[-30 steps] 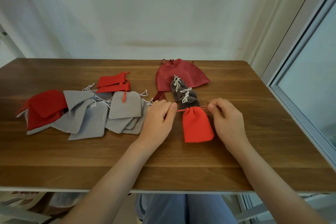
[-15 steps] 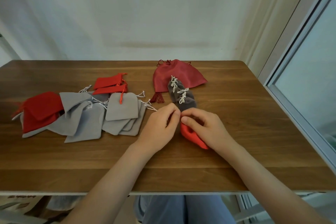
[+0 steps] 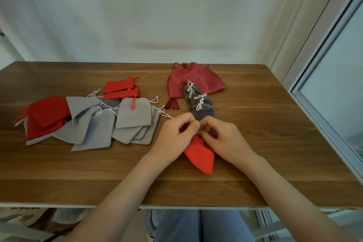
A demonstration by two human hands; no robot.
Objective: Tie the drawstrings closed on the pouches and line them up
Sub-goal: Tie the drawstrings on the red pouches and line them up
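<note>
My left hand [image 3: 174, 137] and right hand [image 3: 227, 141] are pinching the red pouch [image 3: 200, 156] at its mouth; the hidden drawstrings may be slipping loose mid-knot.

A wooden table [image 3: 255, 163] with warm brown grain and a pale front edge [image 3: 59, 206] spans the room, its far side set against a plain white wall [image 3: 157, 15]. A faint horizontal smudge [image 3: 176, 46] marks the wall just above the tabletop. On the right, a grey window frame [image 3: 322, 68] runs diagonally past the table's far right corner, holding a pale glass pane [image 3: 343, 84]. Beneath the near edge, blue trouser legs [image 3: 196, 226] show at centre, with what looks like a printed carton [image 3: 23, 216] at near left, partly hidden.
</note>
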